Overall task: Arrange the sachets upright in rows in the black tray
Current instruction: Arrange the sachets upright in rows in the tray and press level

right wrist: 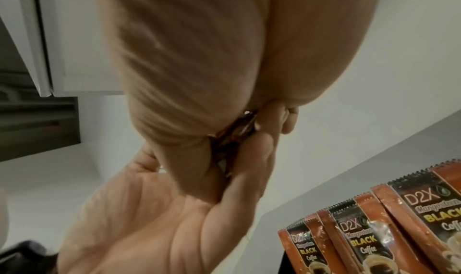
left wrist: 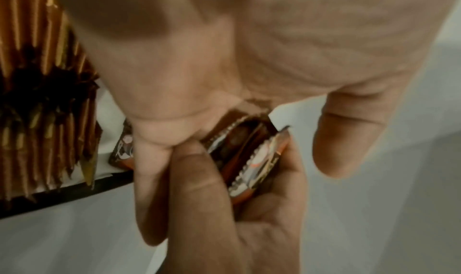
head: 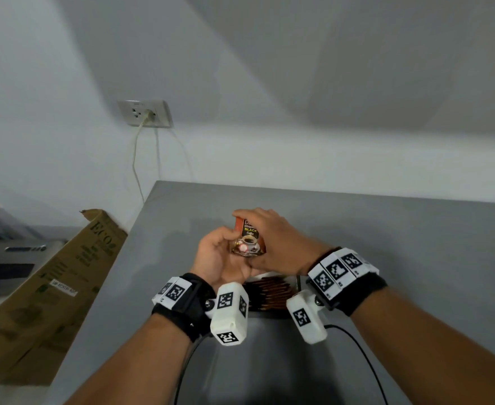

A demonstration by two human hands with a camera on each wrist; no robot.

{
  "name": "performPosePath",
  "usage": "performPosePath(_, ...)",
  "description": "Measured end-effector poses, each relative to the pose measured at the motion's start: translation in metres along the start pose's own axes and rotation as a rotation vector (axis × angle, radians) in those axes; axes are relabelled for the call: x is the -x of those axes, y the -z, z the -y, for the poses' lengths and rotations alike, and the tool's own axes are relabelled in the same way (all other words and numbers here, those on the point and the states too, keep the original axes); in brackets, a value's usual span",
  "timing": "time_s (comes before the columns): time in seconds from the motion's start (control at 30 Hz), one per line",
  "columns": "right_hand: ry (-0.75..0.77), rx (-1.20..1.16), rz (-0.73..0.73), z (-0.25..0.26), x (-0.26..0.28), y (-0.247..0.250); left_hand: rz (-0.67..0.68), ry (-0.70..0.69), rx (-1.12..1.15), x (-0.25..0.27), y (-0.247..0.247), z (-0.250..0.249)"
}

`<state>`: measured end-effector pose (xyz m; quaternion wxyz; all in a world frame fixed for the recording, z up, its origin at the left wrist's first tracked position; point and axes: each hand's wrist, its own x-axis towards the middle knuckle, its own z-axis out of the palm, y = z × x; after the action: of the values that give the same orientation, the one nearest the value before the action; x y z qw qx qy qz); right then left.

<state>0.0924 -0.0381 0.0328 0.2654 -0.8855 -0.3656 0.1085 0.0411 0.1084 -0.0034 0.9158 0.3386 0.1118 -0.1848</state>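
Both hands hold a small stack of orange-and-black coffee sachets (head: 248, 237) upright above the grey table. My left hand (head: 220, 254) cups the stack from the left and below, and its thumb (left wrist: 197, 181) presses the near side. My right hand (head: 274, 236) grips it from the top and right. The sachets' serrated edges (left wrist: 252, 158) show between the fingers; in the right wrist view only a sliver of the held sachets (right wrist: 237, 132) is seen. Close behind my wrists, the black tray (left wrist: 62, 197) holds rows of upright sachets (head: 269, 292) (right wrist: 369, 231).
The grey table (head: 386, 229) ends at a left edge, and a tilted cardboard box (head: 50, 287) leans beside it. A wall socket (head: 145, 114) with a plugged cord is behind. A black cable (head: 360, 349) runs from my right wrist.
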Motion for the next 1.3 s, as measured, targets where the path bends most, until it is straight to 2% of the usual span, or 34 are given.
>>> performPosePath(0.1, 0.011, -0.041, 0.076, 0.001, 0.005, 0.0, -0.085, 0.009, -0.133, -0.003, -0.006, 0.004)
performPosePath(0.17, -0.06, -0.291, 0.071, -0.001, 0.008, 0.006, -0.144, -0.023, -0.174, -0.003, -0.01, 0.004)
performPosePath(0.23, -0.197, -0.577, -0.058, -0.005, 0.011, 0.007, -0.155, -0.086, -0.226, -0.001, -0.01, 0.004)
performPosePath(0.3, -0.316, -0.718, -0.236, -0.01, 0.011, 0.0, -0.164, -0.11, -0.274, 0.0, -0.013, 0.005)
performPosePath(0.4, -0.324, -0.692, -0.378, -0.015, 0.01, -0.016, -0.193, -0.129, -0.276, -0.001, -0.018, 0.008)
performPosePath(0.5, -0.347, -0.654, -0.44, -0.017, 0.009, -0.019, -0.212, -0.157, -0.261, 0.0, -0.018, 0.008)
performPosePath(0.6, -0.406, -0.596, -0.49, -0.024, 0.008, -0.015, -0.261, -0.119, -0.179, 0.0, -0.017, 0.006)
performPosePath(0.7, -0.47, -0.71, -0.56, -0.027, 0.008, -0.004, -0.268, -0.146, -0.208, -0.001, -0.015, 0.003)
performPosePath(0.8, -0.475, -0.846, -0.518, -0.024, 0.008, 0.009, -0.245, -0.158, -0.296, 0.0, -0.013, 0.002)
performPosePath(0.97, -0.373, -0.486, -0.169, -0.01, 0.012, 0.014, -0.228, -0.145, -0.504, -0.002, -0.008, 0.003)
performPosePath(1.07, -0.37, -0.442, -0.091, -0.004, 0.016, 0.009, -0.222, -0.146, -0.636, -0.002, -0.009, 0.002)
performPosePath(1.17, -0.389, -0.466, -0.104, -0.006, 0.017, 0.002, -0.198, -0.139, -0.649, -0.003, -0.007, 0.003)
performPosePath(1.23, -0.413, -0.484, -0.208, -0.012, 0.016, 0.0, -0.205, -0.137, -0.564, -0.003, -0.005, 0.004)
performPosePath(1.3, -0.489, -0.653, -0.349, -0.019, 0.013, 0.001, -0.228, -0.115, -0.421, -0.002, -0.003, 0.002)
